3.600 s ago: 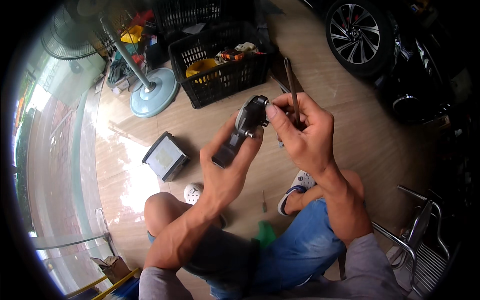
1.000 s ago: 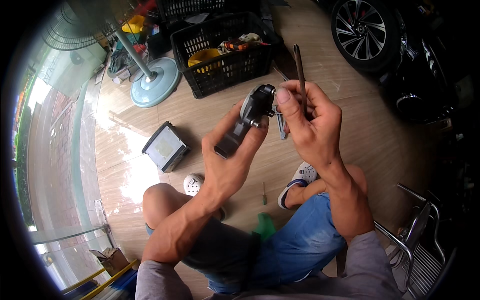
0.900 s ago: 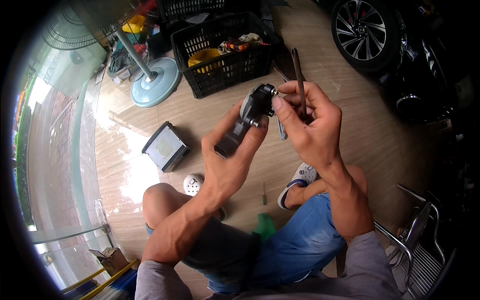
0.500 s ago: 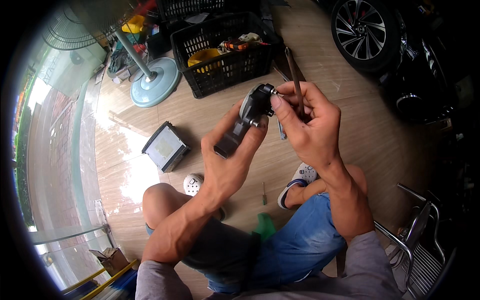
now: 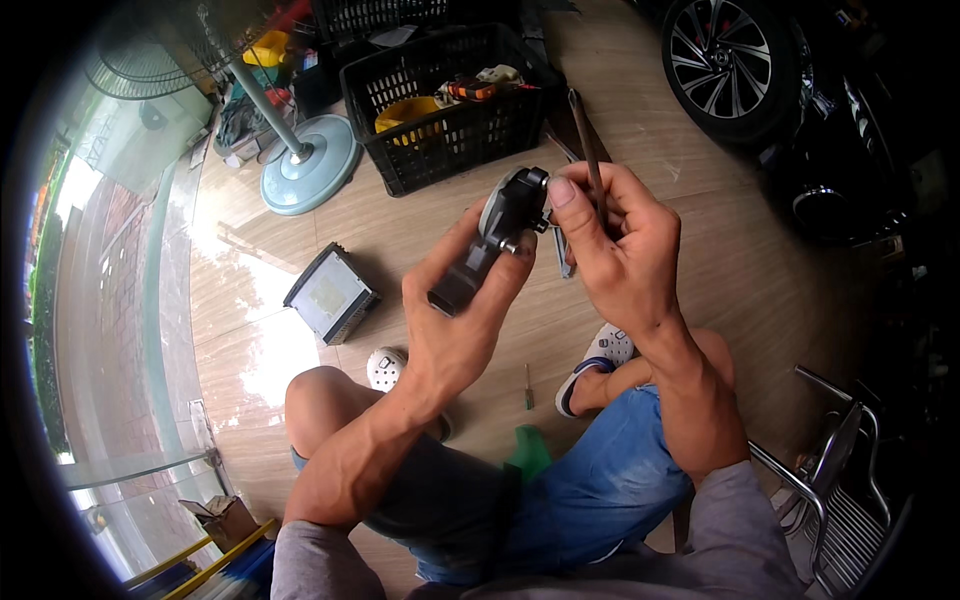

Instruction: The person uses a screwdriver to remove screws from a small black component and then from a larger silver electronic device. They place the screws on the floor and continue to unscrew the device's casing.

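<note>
My left hand (image 5: 450, 310) is closed around a black plastic part (image 5: 518, 205), which has a grey rim, a rectangular socket-like end and small metal studs on its side. The part is held tilted above the floor. Close beside its upper stud, my right hand (image 5: 625, 235) has thumb and forefinger nearly together; whether something small sits between them is hidden. Across the other fingers of that hand lies a long brownish metal rod (image 5: 588, 140), pointing up and away, its lower end in the palm.
A black plastic crate (image 5: 450, 150) with tools stands ahead, next to a fan's round base (image 5: 310, 165). A boxy metal unit (image 5: 330, 295) lies on the floor at left. Between my feet is a small screwdriver (image 5: 528, 390). A car wheel (image 5: 720, 60) stands far right, a metal chair (image 5: 840, 470) near right.
My right thumb has shifted up and slightly right, off the stud's side toward the forefinger. The left hand and the black part have barely moved.
</note>
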A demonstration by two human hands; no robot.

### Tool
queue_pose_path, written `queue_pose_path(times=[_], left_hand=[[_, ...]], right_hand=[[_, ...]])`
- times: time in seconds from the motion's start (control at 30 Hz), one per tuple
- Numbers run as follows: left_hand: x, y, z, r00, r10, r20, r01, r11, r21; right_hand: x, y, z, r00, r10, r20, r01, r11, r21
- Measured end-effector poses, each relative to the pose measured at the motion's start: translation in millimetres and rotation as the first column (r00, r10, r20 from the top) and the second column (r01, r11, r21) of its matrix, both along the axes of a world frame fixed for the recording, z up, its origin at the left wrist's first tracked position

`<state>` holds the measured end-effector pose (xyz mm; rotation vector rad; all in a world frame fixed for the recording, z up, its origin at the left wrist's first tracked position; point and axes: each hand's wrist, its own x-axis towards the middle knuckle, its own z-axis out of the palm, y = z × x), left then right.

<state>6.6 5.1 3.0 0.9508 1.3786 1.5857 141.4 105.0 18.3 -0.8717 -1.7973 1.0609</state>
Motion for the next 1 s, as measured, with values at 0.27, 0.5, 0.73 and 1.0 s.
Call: queue_pose_path(times=[0.27,0.5,0.73,1.0], left_hand=[[3,0,2,1.0,0.012,0.003,-0.012,1.0,-0.006],[-2,4,-2,1.0,0.027,0.0,-0.027,0.999,0.028],[4,9,-6,0.999,0.049,0.001,-0.049,0.998,-0.036],[3,5,-1,0.994,0.107,0.036,-0.108,0.994,0.014]], right_hand=[[5,2,-1,0.998,0.008,0.07,-0.009,1.0,0.016],[-4,3,-3,0.998,0.01,-0.056,-0.002,0.991,0.133],[3,-1,5,0.995,-0.016,-0.097,0.018,1.0,0.023],[-13,5,-17,0.991,0.056,-0.12,-0.029,0.977,0.212]])
